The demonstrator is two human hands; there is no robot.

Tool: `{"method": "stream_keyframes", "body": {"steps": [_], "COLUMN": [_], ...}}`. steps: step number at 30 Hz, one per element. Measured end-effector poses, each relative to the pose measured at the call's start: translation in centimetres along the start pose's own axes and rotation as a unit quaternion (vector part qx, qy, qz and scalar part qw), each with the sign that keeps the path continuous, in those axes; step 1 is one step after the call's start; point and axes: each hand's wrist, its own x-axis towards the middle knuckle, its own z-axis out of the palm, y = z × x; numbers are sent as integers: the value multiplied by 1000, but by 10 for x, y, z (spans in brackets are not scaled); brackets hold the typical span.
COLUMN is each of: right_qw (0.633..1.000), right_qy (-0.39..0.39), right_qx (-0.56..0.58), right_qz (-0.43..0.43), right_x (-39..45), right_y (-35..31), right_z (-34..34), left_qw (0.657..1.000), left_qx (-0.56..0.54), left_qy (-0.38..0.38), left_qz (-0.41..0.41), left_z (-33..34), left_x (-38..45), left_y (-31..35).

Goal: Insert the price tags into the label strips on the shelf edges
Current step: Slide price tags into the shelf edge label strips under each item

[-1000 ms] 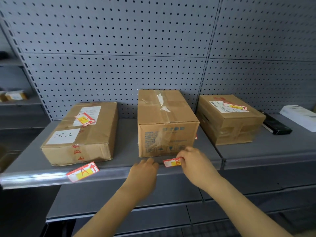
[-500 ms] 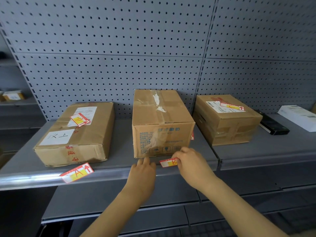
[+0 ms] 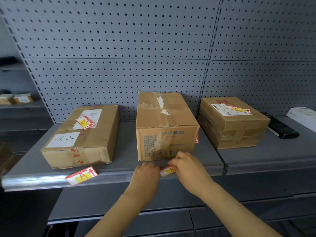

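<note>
A red, white and yellow price tag (image 3: 167,171) sits at the shelf's front edge, pinched by the fingers of my right hand (image 3: 188,166). My left hand (image 3: 146,175) rests on the clear label strip (image 3: 34,181) just left of that tag, fingers curled on the edge. A second tag marked "A" (image 3: 81,175) lies tilted on the strip further left. Two more tags lie on boxes: one on the left box (image 3: 85,123), one on the right box (image 3: 238,109).
Three cardboard boxes stand on the grey shelf: left (image 3: 82,139), middle (image 3: 166,127), right (image 3: 232,124). A black flat box (image 3: 282,128) and a white box (image 3: 304,116) lie at the far right. Pegboard backs the shelf; a lower shelf (image 3: 119,202) juts out below.
The view has shifted slightly. Both hands stay at the shelf edge; my right hand has pressed the tag a little lower against the strip, and my left hand has closed in beside it.
</note>
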Motion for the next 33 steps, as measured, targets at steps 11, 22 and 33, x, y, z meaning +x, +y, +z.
{"method": "stream_keyframes", "body": {"steps": [11, 22, 33], "right_qw": [1000, 999, 991], "right_qy": [15, 48, 52], "right_qx": [2, -5, -10], "right_qz": [2, 21, 124], "right_x": [3, -7, -43], "right_y": [-2, 4, 40], "right_z": [8, -2, -51], "left_qw": [1000, 999, 985], "left_qx": [-2, 25, 2], "left_qy": [16, 40, 100], "left_qz": [3, 19, 138], "left_z": [5, -8, -57], "left_x": [-3, 1, 21], "left_y": [-6, 2, 56]}}
